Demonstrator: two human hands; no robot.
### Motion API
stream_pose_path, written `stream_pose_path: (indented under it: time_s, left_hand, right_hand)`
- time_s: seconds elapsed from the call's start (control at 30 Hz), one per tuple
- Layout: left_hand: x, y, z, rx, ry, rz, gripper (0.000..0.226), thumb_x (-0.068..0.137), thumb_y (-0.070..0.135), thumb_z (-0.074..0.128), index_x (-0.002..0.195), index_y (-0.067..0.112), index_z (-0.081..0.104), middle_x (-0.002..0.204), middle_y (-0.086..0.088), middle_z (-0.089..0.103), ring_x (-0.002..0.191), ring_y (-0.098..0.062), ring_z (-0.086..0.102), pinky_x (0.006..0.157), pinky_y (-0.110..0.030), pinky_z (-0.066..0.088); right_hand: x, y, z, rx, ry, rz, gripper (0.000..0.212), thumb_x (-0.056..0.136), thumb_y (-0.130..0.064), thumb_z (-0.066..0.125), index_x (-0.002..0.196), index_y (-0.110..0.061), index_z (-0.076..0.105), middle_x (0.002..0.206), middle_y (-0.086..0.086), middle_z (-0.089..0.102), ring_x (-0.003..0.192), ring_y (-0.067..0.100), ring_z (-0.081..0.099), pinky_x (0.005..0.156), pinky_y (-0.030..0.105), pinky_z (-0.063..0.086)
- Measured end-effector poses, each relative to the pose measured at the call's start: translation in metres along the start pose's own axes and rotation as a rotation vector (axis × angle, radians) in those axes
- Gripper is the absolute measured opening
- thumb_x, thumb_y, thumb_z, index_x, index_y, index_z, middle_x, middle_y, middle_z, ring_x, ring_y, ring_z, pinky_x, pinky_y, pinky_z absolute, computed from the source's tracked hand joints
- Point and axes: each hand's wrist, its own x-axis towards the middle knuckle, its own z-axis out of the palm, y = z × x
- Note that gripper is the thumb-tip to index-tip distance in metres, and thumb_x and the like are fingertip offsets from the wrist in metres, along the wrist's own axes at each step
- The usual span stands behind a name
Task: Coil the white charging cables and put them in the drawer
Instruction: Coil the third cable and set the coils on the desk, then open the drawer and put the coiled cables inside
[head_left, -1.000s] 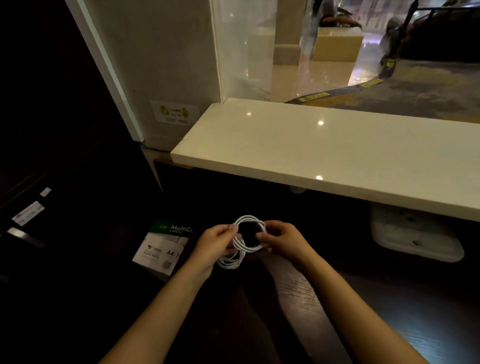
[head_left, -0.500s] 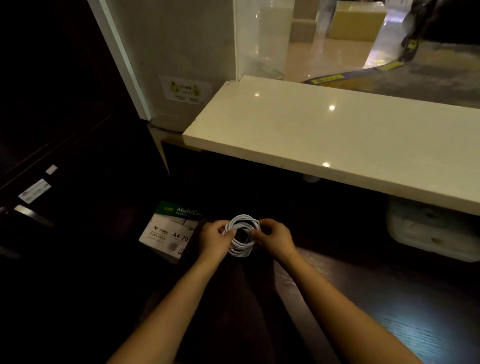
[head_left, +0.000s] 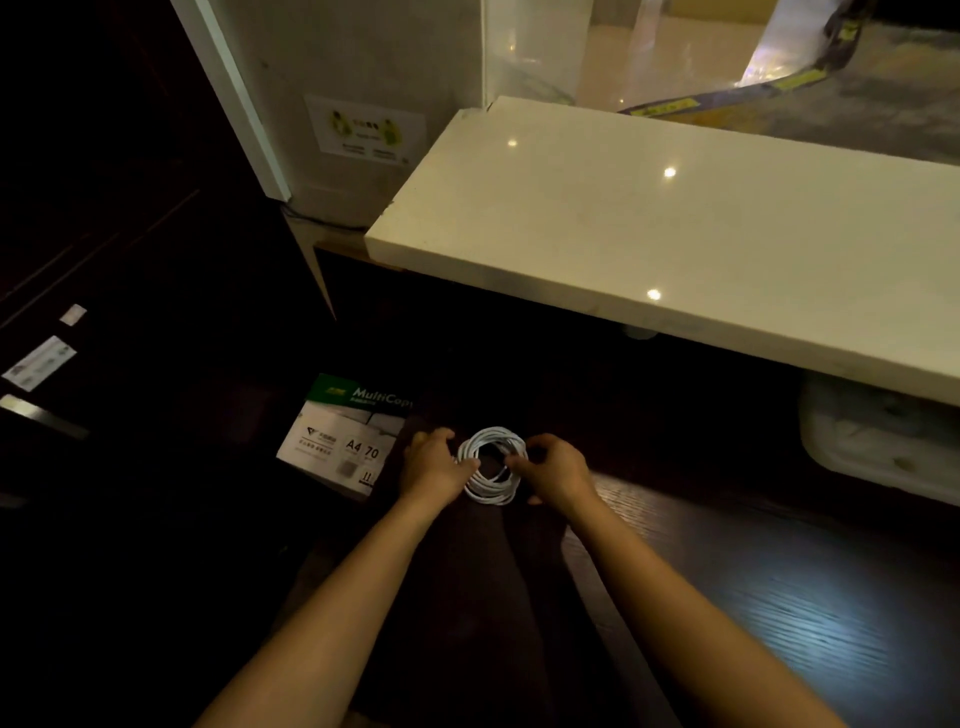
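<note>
A white charging cable (head_left: 492, 486), wound into a round coil of several loops, is low over the dark wooden surface (head_left: 753, 597). My left hand (head_left: 434, 465) grips the coil's left side with curled fingers. My right hand (head_left: 558, 470) pinches its right side. Whether the coil touches the wood cannot be told. No drawer can be made out in the dim light.
A pack of A4 copy paper (head_left: 343, 434) lies just left of my left hand. A pale stone counter (head_left: 675, 228) overhangs the dark surface beyond the hands. A white plastic object (head_left: 878, 441) sits under the counter at right. The left side is dark with small labels (head_left: 39, 361).
The loose strand that hung below the coil one second ago is now gathered into the loops. Both hands and the coil have sunk toward the dark surface; the camera tilted down.
</note>
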Motion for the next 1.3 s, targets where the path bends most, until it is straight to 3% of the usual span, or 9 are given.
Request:
stream_pose_path:
  time_s: [0.3,0.47,0.53,0.67,0.77,0.87,1.0,1.17,1.3]
  left_hand:
    - [0.011,0.019,-0.002,0.202,-0.096,0.037,0.032,0.079,0.018,0.064,0.110,0.008,0.063,0.117,-0.014,0.064,0.110,-0.031,0.058,0.086,-0.035,0.049]
    - [0.008,0.025,0.005,0.259,-0.142,0.006,0.048,0.084,0.026,0.055,0.127,0.005,0.047,0.136,-0.020,0.045,0.127,-0.038,0.040,0.101,-0.040,0.038]
    - [0.001,0.026,0.007,0.149,-0.139,0.036,0.045,0.086,0.020,0.052,0.127,0.004,0.041,0.134,-0.021,0.043,0.125,-0.038,0.039,0.098,-0.041,0.037]
    - [-0.023,0.020,-0.001,-0.476,-0.331,0.067,0.032,0.072,-0.001,0.059,0.101,0.008,0.048,0.097,-0.009,0.060,0.086,-0.018,0.058,0.065,-0.025,0.045]
    - [-0.035,0.017,-0.009,-0.677,-0.437,0.112,0.032,0.069,-0.009,0.056,0.097,0.008,0.054,0.082,-0.006,0.061,0.077,-0.016,0.059,0.068,-0.025,0.047]
    - [-0.048,0.021,-0.016,-0.782,-0.517,0.162,0.027,0.077,-0.011,0.048,0.095,0.007,0.056,0.073,-0.006,0.061,0.065,-0.014,0.062,0.063,-0.024,0.051]
    - [-0.064,0.034,-0.019,-0.864,-0.646,0.197,0.020,0.086,-0.007,0.047,0.091,0.007,0.060,0.064,-0.002,0.067,0.052,-0.008,0.064,0.053,-0.018,0.052]
    - [-0.083,0.043,-0.017,-0.827,-0.898,0.326,0.011,0.091,0.006,0.048,0.090,0.002,0.058,0.067,-0.001,0.064,0.061,-0.009,0.063,0.061,-0.020,0.053]
    - [-0.102,0.050,-0.008,-0.884,-1.082,0.290,0.032,0.087,0.022,0.050,0.110,0.001,0.056,0.066,0.002,0.055,0.067,-0.012,0.060,0.068,-0.024,0.054]
  right_hand:
    - [0.006,0.012,0.011,0.132,0.012,-0.028,0.040,0.081,-0.013,0.069,0.119,-0.007,0.059,0.104,0.016,0.068,0.077,0.022,0.067,0.070,0.034,0.058]
    - [0.003,0.020,0.016,0.231,0.035,-0.046,0.037,0.081,-0.008,0.067,0.118,-0.010,0.061,0.103,0.015,0.068,0.085,0.025,0.068,0.071,0.038,0.059]
    - [0.000,0.022,0.017,0.285,0.039,-0.044,0.038,0.081,-0.005,0.066,0.118,-0.010,0.060,0.097,0.014,0.068,0.084,0.027,0.068,0.072,0.040,0.059]
    - [-0.017,0.020,0.010,0.489,-0.015,-0.048,0.037,0.084,-0.006,0.063,0.120,-0.006,0.056,0.091,0.008,0.062,0.082,0.022,0.063,0.072,0.032,0.053]
    - [-0.037,0.016,-0.006,0.618,-0.186,-0.100,0.033,0.085,-0.005,0.060,0.118,-0.007,0.058,0.106,0.012,0.068,0.097,0.023,0.066,0.084,0.031,0.053]
    - [-0.060,0.012,-0.021,0.717,-0.234,-0.107,0.032,0.083,-0.002,0.062,0.115,-0.004,0.060,0.104,0.012,0.069,0.095,0.023,0.067,0.077,0.027,0.056]
    - [-0.090,0.008,-0.034,0.752,-0.078,-0.101,0.026,0.081,-0.001,0.063,0.107,-0.003,0.065,0.094,0.012,0.072,0.083,0.021,0.070,0.066,0.024,0.057]
    - [-0.128,0.020,-0.051,0.790,0.093,-0.082,0.023,0.080,0.001,0.065,0.100,-0.010,0.068,0.093,0.013,0.071,0.082,0.020,0.070,0.075,0.031,0.059]
    - [-0.156,0.035,-0.065,0.841,0.140,-0.073,0.028,0.079,0.001,0.065,0.106,-0.006,0.067,0.096,0.013,0.071,0.082,0.019,0.070,0.075,0.029,0.059]
